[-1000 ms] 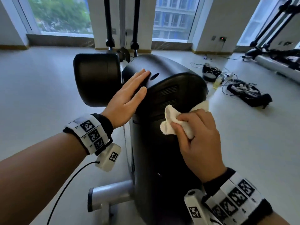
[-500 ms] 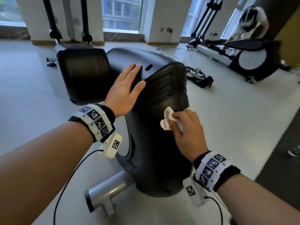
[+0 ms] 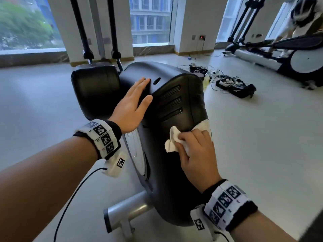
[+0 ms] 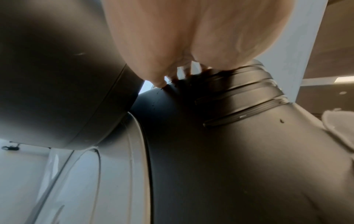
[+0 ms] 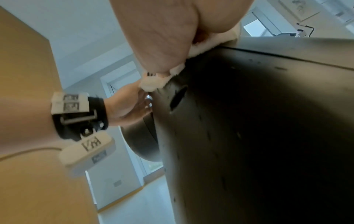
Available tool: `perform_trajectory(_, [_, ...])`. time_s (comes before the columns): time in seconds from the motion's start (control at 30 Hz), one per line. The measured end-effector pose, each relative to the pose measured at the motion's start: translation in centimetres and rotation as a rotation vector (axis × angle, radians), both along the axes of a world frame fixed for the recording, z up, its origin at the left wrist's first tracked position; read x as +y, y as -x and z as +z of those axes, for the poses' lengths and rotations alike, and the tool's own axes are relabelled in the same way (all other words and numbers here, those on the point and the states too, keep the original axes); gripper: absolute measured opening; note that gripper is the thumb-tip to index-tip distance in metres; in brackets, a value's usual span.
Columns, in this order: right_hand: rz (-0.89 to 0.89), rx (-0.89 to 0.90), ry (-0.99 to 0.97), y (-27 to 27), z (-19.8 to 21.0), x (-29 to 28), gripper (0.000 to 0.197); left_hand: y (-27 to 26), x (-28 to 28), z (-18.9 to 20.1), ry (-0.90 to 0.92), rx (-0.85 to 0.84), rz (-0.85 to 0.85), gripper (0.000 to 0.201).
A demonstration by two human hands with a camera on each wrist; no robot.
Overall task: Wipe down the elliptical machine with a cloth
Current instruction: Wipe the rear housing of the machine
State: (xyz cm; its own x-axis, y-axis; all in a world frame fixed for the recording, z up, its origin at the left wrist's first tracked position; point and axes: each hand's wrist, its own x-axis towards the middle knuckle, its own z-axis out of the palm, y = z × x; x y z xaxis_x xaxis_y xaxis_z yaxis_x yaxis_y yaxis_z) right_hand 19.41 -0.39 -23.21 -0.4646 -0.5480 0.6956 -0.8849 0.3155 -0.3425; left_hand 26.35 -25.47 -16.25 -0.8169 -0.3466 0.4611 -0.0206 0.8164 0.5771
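Black plastic rounded housing of the elliptical machine (image 3: 174,154) stands on the pale floor (image 3: 262,145), silver metal base tube (image 3: 125,210) under it; left hand (image 3: 132,107) lies flat on the housing's upper left edge, fingers (image 3: 142,85) straight and close together, just left of a small oval hole (image 3: 156,80); right hand (image 3: 197,154) presses a crumpled white terry cloth (image 3: 172,142) against the housing's rear face below three horizontal vent slots (image 3: 170,103), fingers curled round the cloth, part of the cloth sticking out on the far right edge of the housing; no containers close by, only a black tray-like thing with tangled cables and small items (image 3: 232,84) on the floor beyond, contents too small to tell; second elliptical machine, black and white (image 3: 286,58), stands far right by the windows; head view alone shows both hands, floor clutter and the other machine; left wrist view shows left hand (image 4: 172,37) fingertips touching the housing (image 4: 229,166) above the vent slots (image 4: 239,103), a small dark speck on the plastic and an edge of cloth (image 4: 337,130) at right; right wrist view shows cloth (image 5: 155,83) bunched under the right hand (image 5: 168,33) against the housing (image 5: 258,136), with the left hand (image 5: 128,104) and its marker wristband (image 5: 76,109) seen from below beside the oval hole (image 5: 178,98)
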Motion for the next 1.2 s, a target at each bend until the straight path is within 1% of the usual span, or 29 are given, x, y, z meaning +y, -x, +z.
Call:
perform_trajectory(0.1, [0.07,-0.006,-0.001,1.2,1.6,-0.3,0.007,0.2,0.1,-0.2,-0.002,0.006,0.006,0.06])
perform_trajectory(0.2, [0.122,-0.015,0.058,3.1,4.3,-2.2,0.006,0.4,0.1,-0.5,0.016,0.015,0.03,0.061])
perform_trajectory(0.27, [0.129,-0.027,0.092,3.6,5.4,-3.3,0.006,0.4,-0.1,-0.5,0.014,0.018,0.039,0.063])
perform_trajectory(0.43, [0.115,-0.035,0.084,3.1,5.1,-3.0,0.007,0.2,0.0,0.0,0.009,-0.015,0.043,0.064])
perform_trajectory(0.63, [0.107,-0.013,0.057,2.3,4.1,-2.5,0.007,0.1,-0.3,-0.2,-0.02,0.009,0.01,0.064])
perform_trajectory(0.73, [0.032,-0.005,0.032,1.1,3.2,-2.1,0.009,0.3,-0.8,0.0,0.005,-0.003,-0.012,0.063])
perform_trajectory(0.8, [-0.032,-0.013,0.027,0.8,3.4,-2.5,0.011,0.2,-1.6,0.2,0.041,-0.001,-0.033,0.064])
perform_trajectory(0.87, [-0.092,-0.025,0.051,0.8,4.4,-3.4,0.01,0.5,-2.3,0.4,0.043,0.005,-0.099,0.063])
perform_trajectory(0.97, [-0.185,-0.05,0.102,1.1,5.5,-4.5,0.01,1.0,-2.5,0.3,-0.041,0.013,-0.221,0.065])
perform_trajectory(1.03, [-0.252,-0.072,0.131,0.5,5.5,-4.9,0.01,1.3,-2.8,0.2,-0.08,0.032,-0.284,0.065])
perform_trajectory(1.2, [-0.441,-0.161,0.237,-1.8,5.1,-6.2,0.01,1.1,-4.6,0.1,-0.028,0.023,-0.386,0.059])
